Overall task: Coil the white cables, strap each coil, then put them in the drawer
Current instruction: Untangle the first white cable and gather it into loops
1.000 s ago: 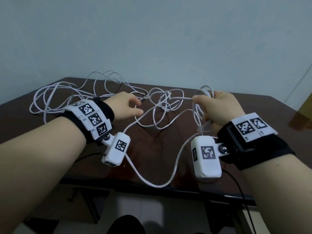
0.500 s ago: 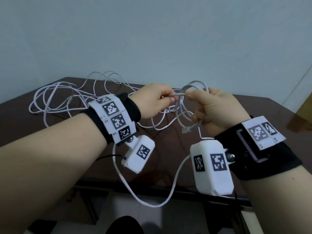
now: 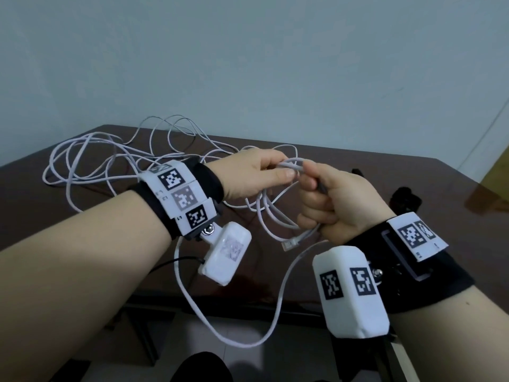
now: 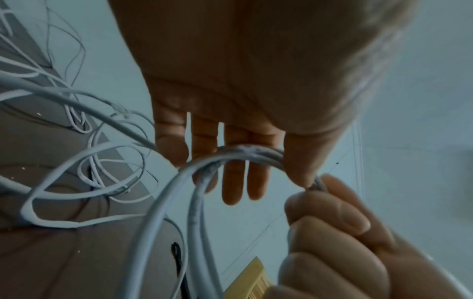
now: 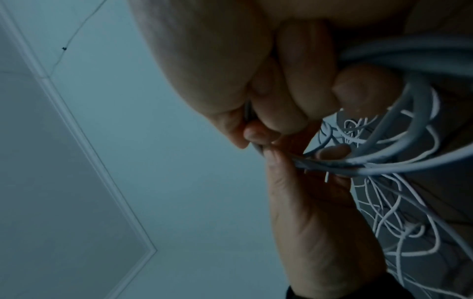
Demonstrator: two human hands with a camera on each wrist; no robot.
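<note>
A small coil of white cable (image 3: 268, 216) hangs in the air between my hands, above the dark table (image 3: 344, 158). My right hand (image 3: 311, 186) has its fingers curled round the coil's right side, and the cable's clear plug (image 3: 289, 245) dangles below it. My left hand (image 3: 286, 175) pinches the coil's top strands between thumb and fingers, right against the right hand. From the coil a slack length (image 3: 234, 340) loops down past the table's front edge. More loose white cable (image 3: 82, 161) lies tangled at the back left. The left wrist view shows the coil (image 4: 197, 202) under my thumb.
Black objects (image 3: 405, 199) lie on the table's right part, beyond my right wrist. A yellow wooden piece of furniture (image 3: 495, 183) stands off the right edge. A plain wall rises behind the table. A thin black wire (image 3: 176, 261) runs from the left wrist camera.
Both hands rose from the table and came together. The left hand brought another turn of cable to the right hand, and the coil now holds more loops.
</note>
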